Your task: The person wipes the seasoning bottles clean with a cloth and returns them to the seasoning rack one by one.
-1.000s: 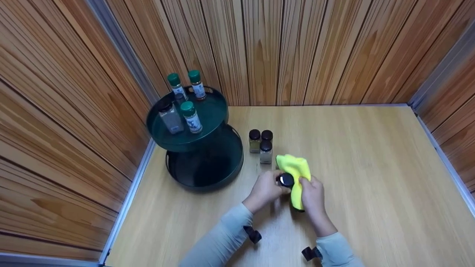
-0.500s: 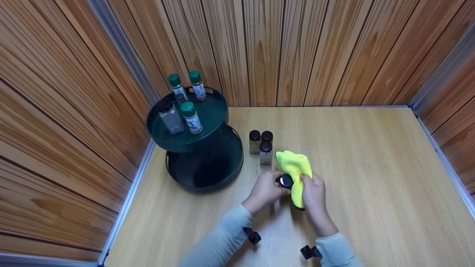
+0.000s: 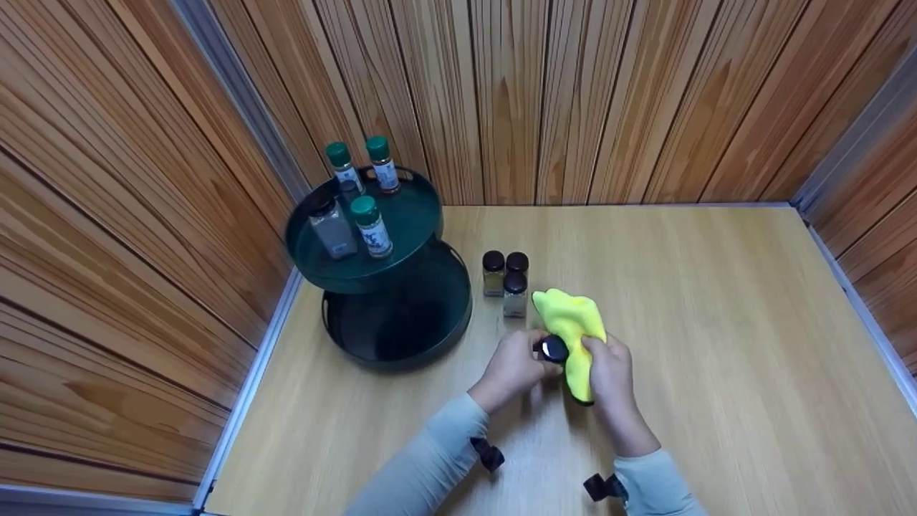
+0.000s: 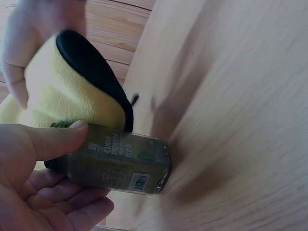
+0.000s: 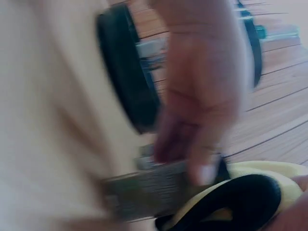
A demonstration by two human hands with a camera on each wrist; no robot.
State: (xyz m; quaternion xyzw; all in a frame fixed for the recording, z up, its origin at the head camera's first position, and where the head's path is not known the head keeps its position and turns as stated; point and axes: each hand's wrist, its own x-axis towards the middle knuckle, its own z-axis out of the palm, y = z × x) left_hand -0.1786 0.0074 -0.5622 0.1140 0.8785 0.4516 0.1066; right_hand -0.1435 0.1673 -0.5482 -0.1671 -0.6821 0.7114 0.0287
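My left hand (image 3: 510,367) grips a square glass spice jar with a black lid (image 3: 553,348) near its neck. In the left wrist view the label on this jar (image 4: 122,161) reads cumin powder, and my thumb lies across its upper end. My right hand (image 3: 611,373) pinches a yellow cloth (image 3: 571,322) with a dark edge. The cloth touches the side of the jar, as the left wrist view shows. Blur softens the right wrist view, where the jar (image 5: 154,190) appears beside the folded cloth (image 5: 269,192).
Three dark-lidded spice jars (image 3: 514,297) stand close together just beyond my hands. To the left rises a dark green two-tier round rack (image 3: 401,247), with several bottles on its upper tier, some green-capped (image 3: 372,228). Wood-panelled walls (image 3: 501,107) border the table (image 3: 716,322).
My right hand and the cloth have shifted slightly to the right and up along the jar. The left hand keeps its hold with almost no movement.
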